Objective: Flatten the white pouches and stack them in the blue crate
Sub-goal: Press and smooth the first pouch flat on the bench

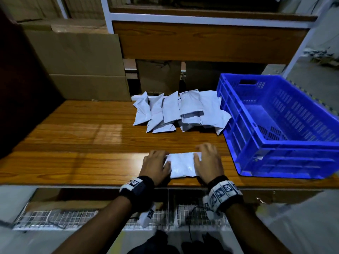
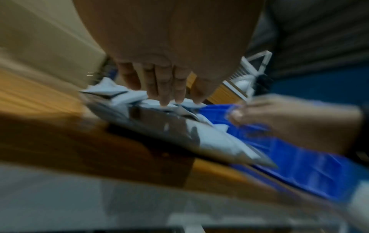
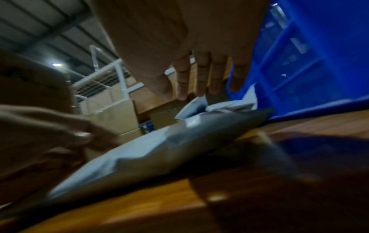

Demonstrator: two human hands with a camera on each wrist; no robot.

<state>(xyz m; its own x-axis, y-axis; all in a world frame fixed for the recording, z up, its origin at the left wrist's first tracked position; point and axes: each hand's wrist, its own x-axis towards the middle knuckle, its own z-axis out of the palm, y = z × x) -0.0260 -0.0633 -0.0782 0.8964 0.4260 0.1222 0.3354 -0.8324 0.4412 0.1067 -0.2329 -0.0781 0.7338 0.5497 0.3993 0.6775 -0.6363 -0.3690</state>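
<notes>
**Flattening stage: first pouch under both hands**

The desk (image 1: 73, 129) carries all task items. The blue crate (image 1: 275, 147) stands at its right end, and no pouch is visible inside it, so stacking has not begun. A pile of white pouches (image 1: 179, 110) lies at the back of the desk, its right edge touching the crate wall.

One pouch (image 1: 181, 166) lies at the front edge of the desk, between the two hands. The left hand (image 1: 156, 165) rests on its left end and the right hand (image 1: 209, 162) on its right end, both with fingers extended, neither gripping. The step in hand appears to be flattening.

The pouch is still plump and creased at the middle. The next move likely calls for pressing until it is even, then lifting it right into the crate.
</notes>
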